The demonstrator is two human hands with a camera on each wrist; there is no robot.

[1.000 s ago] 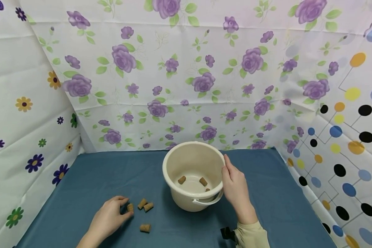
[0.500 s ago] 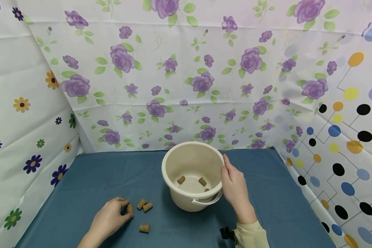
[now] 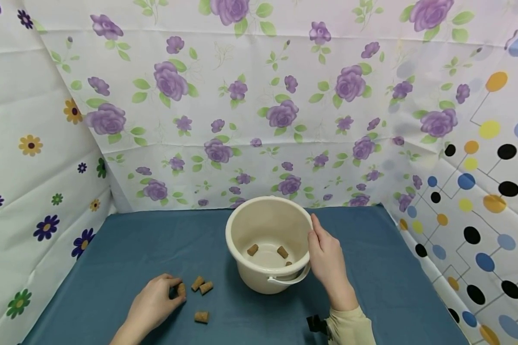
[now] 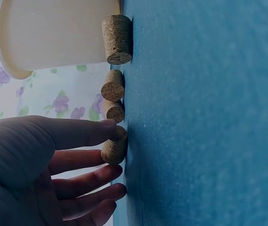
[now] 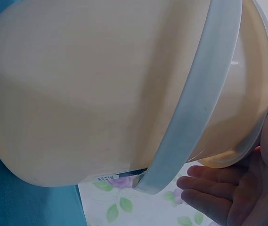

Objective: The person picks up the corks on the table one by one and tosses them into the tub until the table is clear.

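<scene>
Thumb and forefinger of my left hand (image 3: 151, 304) pinch a small brown cork (image 4: 113, 151) that stands on the cloth. Two corks (image 3: 206, 287) lie close together just to its right, and a single cork (image 3: 201, 317) lies nearer to me. A cream plastic bucket (image 3: 256, 278) stands at the middle, its mouth tilted toward me. My right hand (image 3: 330, 261) holds the right side of its rim, the thumb at the rim and the fingers outside. Inside, two corks (image 3: 282, 251) show fully and a third (image 3: 288, 263) is partly hidden.
The bucket's handle (image 3: 290, 281) hangs down at its front right. Blue cloth (image 3: 155, 239) covers the table. Flowered sheeting (image 3: 259, 96) rises behind, with more patterned sheets at both sides. A black strap (image 3: 317, 324) sits at the right sleeve.
My left fingers have drawn slightly closer around the cork. The right hand and bucket stay in place.
</scene>
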